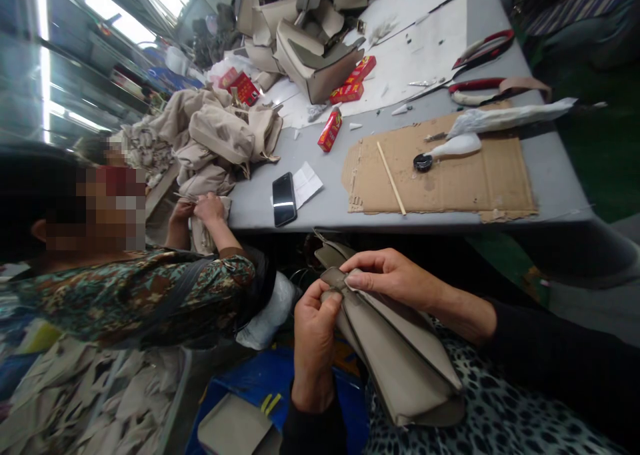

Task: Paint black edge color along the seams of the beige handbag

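Note:
A taupe handbag [395, 348] rests across my lap, its narrow top end pointing toward the table edge. My left hand [317, 318] pinches a tab at that end between thumb and fingers. From the other side my right hand [393, 278] grips the bag's edge close to the left fingertips, thumb on top. The fingertips of both hands nearly meet at the tab. Part of the bag's underside is hidden by my hands and lap.
On the grey table lie cardboard [450, 181] with a stick, a white bottle [455, 146], scissors [450, 81], a phone [285, 198], red boxes [330, 129] and bag parts [317, 61]. A co-worker [150, 295] handles beige fabric at left. Below is a blue bin [240, 378].

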A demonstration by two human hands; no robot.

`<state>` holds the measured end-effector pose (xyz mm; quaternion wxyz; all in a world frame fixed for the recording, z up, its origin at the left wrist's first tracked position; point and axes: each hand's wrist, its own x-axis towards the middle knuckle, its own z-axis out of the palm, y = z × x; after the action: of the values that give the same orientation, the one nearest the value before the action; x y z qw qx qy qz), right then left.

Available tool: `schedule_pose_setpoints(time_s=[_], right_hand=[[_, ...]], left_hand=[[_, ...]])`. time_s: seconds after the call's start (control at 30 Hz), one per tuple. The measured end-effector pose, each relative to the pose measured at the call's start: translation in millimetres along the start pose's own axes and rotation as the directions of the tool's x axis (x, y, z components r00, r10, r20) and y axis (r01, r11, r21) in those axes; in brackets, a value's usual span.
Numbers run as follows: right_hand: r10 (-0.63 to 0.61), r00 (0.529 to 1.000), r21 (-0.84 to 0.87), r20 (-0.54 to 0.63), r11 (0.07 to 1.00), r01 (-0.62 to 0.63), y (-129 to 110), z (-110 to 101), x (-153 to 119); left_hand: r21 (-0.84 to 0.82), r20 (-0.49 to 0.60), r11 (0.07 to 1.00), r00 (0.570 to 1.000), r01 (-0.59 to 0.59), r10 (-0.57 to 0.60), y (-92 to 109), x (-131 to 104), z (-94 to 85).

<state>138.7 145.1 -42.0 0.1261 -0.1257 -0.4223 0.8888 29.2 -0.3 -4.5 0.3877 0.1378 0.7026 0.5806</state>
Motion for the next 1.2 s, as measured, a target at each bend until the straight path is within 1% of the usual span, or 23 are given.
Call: schedule_pose_setpoints(time_s=[0.27, 0.43, 0.53, 0.7, 0.8, 0.9, 1.03, 1.2], right_hand=[[0.012, 1.0, -0.011, -0.009, 1.0, -0.013, 0.8, -1.5, -0.2], [-0.001, 1.0, -0.036, 0.02, 0.999, 0.001, -0.4, -1.9, -0.7], [-0.011, 0.999, -0.097, 0.046, 0.995, 0.015, -4.3, -2.0, -1.4], [0.013, 0.999, -0.238, 0.048, 0.971, -0.001, -17.2, -0.9, -4.6], [-0.011, 0.999, -0.379, 0.042, 0.925, 0.026, -24.8, -0.6, -8.3], [-0.027, 1.0, -0.49, 0.001, 0.872, 0.024, -29.1, -1.1, -11.7], [-0.021, 1.0, -0.53, -0.021, 0.848, 0.007, -32.5, -0.6, -14.5], [-0.042, 0.996, -0.604, -0.073, 0.797, -0.011, -37.9, 4.3, -16.7]], left_hand=[[0.002, -0.059, 1.0, 0.998, 0.006, -0.006, 0.8, -2.9, 6.6], [0.002, -0.094, 1.0, 0.996, -0.003, 0.004, 1.1, -4.4, 9.0], [0.003, -0.097, 1.0, 0.995, -0.009, 0.009, -2.0, -4.7, 8.5], [0.043, -0.06, 0.999, 0.998, -0.015, 0.018, -8.2, -6.7, 7.9], [0.062, -0.037, 0.997, 0.998, -0.04, 0.042, -8.7, -9.0, 10.1], [0.089, -0.012, 0.996, 0.999, -0.031, 0.032, -6.7, -11.7, 13.6], [0.108, 0.016, 0.994, 1.0, -0.027, 0.025, -5.0, -14.8, 17.1], [0.177, 0.015, 0.983, 0.998, -0.056, 0.054, -6.3, -16.7, 18.4]])
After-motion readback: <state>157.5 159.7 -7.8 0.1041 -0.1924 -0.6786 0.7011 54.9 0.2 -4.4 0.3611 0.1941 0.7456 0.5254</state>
